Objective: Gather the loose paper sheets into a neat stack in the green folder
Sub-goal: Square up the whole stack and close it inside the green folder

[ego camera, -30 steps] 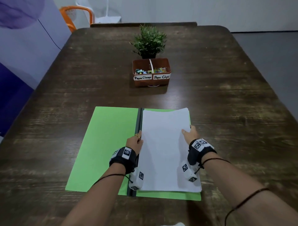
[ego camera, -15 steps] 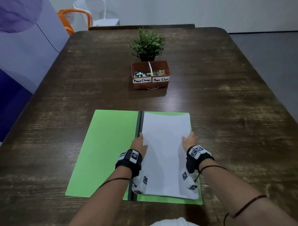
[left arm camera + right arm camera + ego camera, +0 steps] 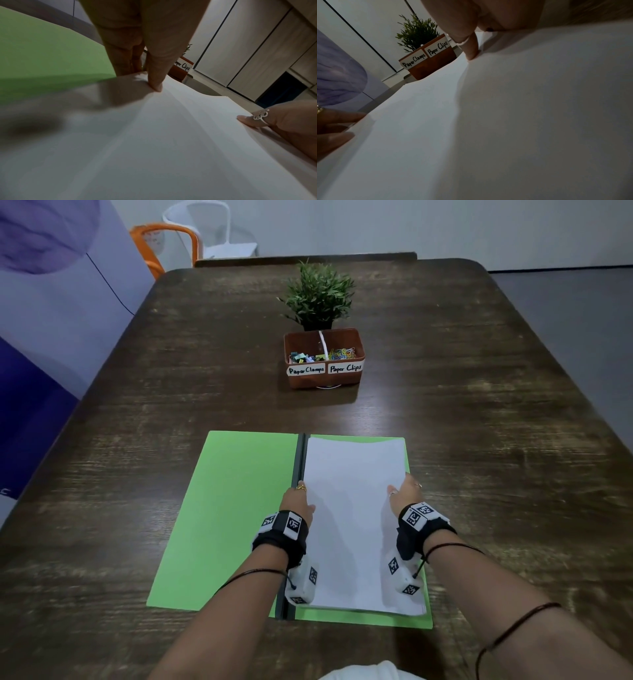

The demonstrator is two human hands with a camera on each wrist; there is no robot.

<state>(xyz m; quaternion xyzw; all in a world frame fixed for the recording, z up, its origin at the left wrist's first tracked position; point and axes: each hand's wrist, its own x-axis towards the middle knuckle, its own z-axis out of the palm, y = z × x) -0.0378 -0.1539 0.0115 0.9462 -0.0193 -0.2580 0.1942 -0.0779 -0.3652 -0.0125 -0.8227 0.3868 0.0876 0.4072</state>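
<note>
The green folder (image 3: 233,508) lies open on the dark wooden table. A stack of white paper sheets (image 3: 352,508) rests on its right half, beside the dark spine. My left hand (image 3: 298,501) grips the stack's left edge, thumb on top of the paper (image 3: 171,135) and fingers down along the edge. My right hand (image 3: 404,491) grips the right edge the same way, with its thumb on the top sheet (image 3: 505,121). The far edge of the stack bows up slightly. The fingertips under the sheets are hidden.
A brown box (image 3: 323,378) labelled Paper Clamps and Paper Clips stands beyond the folder, with a small potted plant (image 3: 318,292) right behind it. An orange chair (image 3: 161,244) and a white chair (image 3: 212,231) stand past the table's far left end.
The stack has slid a little toward me, so its far edge now lies inside the folder's far edge. Both hands have stayed on its sides.
</note>
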